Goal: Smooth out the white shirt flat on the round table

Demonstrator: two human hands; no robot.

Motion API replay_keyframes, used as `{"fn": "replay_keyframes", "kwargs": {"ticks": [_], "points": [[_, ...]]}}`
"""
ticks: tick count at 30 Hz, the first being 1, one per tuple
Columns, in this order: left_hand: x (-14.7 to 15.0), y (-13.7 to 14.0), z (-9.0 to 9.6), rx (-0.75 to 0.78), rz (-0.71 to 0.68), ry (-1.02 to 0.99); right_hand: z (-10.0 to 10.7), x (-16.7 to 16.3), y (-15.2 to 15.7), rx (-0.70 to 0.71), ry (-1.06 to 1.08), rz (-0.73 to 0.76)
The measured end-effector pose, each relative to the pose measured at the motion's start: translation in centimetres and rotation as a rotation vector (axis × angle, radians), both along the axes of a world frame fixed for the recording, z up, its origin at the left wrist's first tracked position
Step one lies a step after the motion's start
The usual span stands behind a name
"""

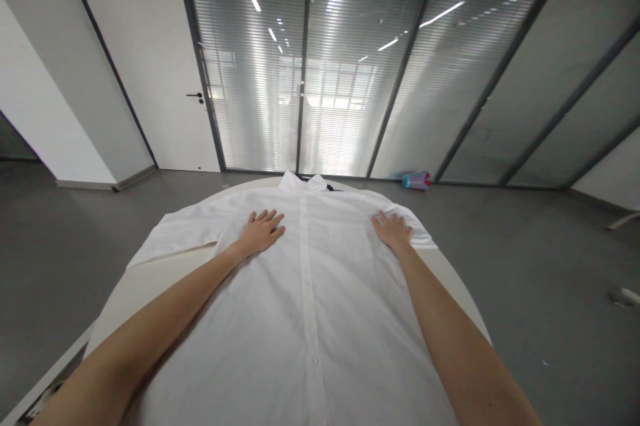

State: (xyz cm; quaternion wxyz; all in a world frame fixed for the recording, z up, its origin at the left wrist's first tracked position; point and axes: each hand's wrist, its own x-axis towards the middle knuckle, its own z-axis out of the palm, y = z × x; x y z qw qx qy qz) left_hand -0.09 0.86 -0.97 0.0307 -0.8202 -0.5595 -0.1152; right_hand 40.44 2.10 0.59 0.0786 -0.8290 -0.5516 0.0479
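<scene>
Grey flooring surrounds the pale round-edged bench you stand at, and nearly all of that bench is covered by a white button-front cotton shirt laid face up, hem toward you and collar away. Nearest you, both bare forearms run out over the cloth on either side of the button placket. Your left hand lies palm down on the chest just left of the placket, fingers spread flat and gripping nothing. Your right hand rests the same way near the far shoulder, above the chest pocket, fingers stretched out and holding nothing, only pressing.

Judging from this, you are at the smoothing stage: the shirt is spread and buttoned, but the short left sleeve lies out to the side, unfolded. A sensible next move would call for light, even pressure sliding outward from the placket, so wrinkles go toward the sleeves without dragging the shirt across the bench.

Beyond the upright collar, a blue and pink bottle lies on the floor by the glass partition with lowered blinds, and a white door stands to the left.
</scene>
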Motion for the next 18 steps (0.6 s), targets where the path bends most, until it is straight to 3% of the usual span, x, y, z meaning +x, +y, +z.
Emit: {"fn": "replay_keyframes", "kwargs": {"ticks": [18], "points": [[0.11, -0.21, 0.37, -0.011, -0.001, -0.007, 0.15, -0.13, -0.09, -0.008, 0.006, -0.006]]}}
